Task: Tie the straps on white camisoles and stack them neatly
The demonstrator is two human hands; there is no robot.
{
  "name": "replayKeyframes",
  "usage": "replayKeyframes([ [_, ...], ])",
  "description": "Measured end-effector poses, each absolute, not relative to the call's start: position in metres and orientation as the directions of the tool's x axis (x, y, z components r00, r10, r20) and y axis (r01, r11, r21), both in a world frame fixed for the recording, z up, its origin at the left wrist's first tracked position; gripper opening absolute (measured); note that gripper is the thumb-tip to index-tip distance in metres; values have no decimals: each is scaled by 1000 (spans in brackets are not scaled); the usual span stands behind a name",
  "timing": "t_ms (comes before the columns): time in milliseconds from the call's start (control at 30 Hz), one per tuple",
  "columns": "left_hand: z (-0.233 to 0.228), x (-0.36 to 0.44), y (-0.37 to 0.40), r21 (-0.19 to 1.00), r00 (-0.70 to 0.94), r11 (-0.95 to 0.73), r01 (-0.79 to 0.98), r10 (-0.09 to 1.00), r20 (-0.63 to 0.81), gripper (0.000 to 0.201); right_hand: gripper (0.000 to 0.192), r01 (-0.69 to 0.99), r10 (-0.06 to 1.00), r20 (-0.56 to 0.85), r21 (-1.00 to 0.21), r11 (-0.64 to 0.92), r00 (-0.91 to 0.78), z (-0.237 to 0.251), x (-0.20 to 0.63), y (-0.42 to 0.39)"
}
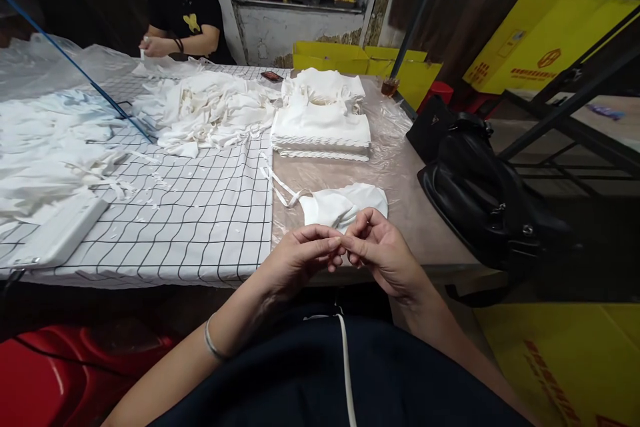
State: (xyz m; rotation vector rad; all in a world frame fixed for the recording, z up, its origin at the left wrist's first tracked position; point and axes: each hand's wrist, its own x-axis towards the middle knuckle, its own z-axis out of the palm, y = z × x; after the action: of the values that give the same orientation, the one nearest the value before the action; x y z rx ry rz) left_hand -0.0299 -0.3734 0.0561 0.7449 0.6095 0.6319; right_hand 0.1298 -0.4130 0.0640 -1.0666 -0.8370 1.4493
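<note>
My left hand [305,257] and my right hand [380,250] meet at the table's near edge, fingertips pinched together on the near edge of a white fabric piece [345,203] with thin straps. The piece lies on the brown table [425,220] just beyond my hands. A white strap [346,367] hangs down over my dark lap. A thin bracelet circles my left wrist.
A neat stack of white pieces [323,127] sits behind, a loose heap [210,110] to its left on a checked cloth [200,213]. A black bag [480,193] rests at the table's right. A seated person [183,13] works at the far end. Yellow boxes [545,27] stand behind.
</note>
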Motion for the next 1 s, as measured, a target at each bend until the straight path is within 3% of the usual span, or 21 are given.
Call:
replayKeyframes([
  [233,53,-44,-372,729,816,673,-124,487,-312,23,47,-294,916,-280,-884,-362,-287,67,138,-422],
  [400,54,-43,-375,689,852,723,-49,391,-349,21,47,-269,885,-288,-877,-397,-366,68,142,-427],
  [767,53,-39,-383,741,848,672,9,387,-362,19,53,-229,796,-372,-822,-521,-477,64,145,-432],
  [1000,44,-39,-387,743,846,669,-18,406,-346,22,54,-272,799,-364,-804,-529,-479,65,144,-437],
])
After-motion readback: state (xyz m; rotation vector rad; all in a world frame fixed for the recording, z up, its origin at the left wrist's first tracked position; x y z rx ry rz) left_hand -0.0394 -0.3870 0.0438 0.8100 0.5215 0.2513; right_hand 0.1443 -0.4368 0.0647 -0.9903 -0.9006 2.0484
